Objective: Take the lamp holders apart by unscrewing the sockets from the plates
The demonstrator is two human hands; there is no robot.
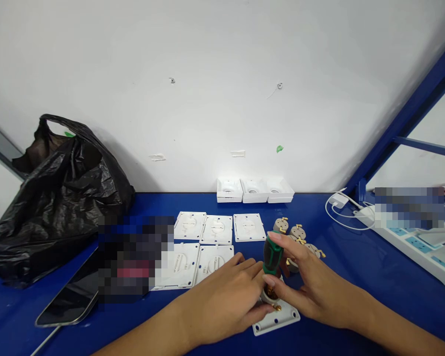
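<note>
My right hand (pixel 300 277) is closed around a screwdriver (pixel 273 254) with a green and black handle, held upright, shaft down. Beneath it sits a round beige socket piece (pixel 270 297) with brass parts, on a white square plate (pixel 276 321). My left hand (pixel 233 291) steadies this socket piece from the left, its thumb beside a brass terminal (pixel 277 308). The screwdriver's tip is hidden among hands and brass. Behind my right hand lie several loose beige socket pieces (pixel 297 232) with brass terminals, partly covered by my fingers.
Several white plates (pixel 217 228) lie behind my left hand. White boxes (pixel 254 190) with round holes stand against the wall. At left are a black plastic bag (pixel 66 198) and a phone (pixel 72 291); at right, a power strip (pixel 411 242) and white cable (pixel 332 210).
</note>
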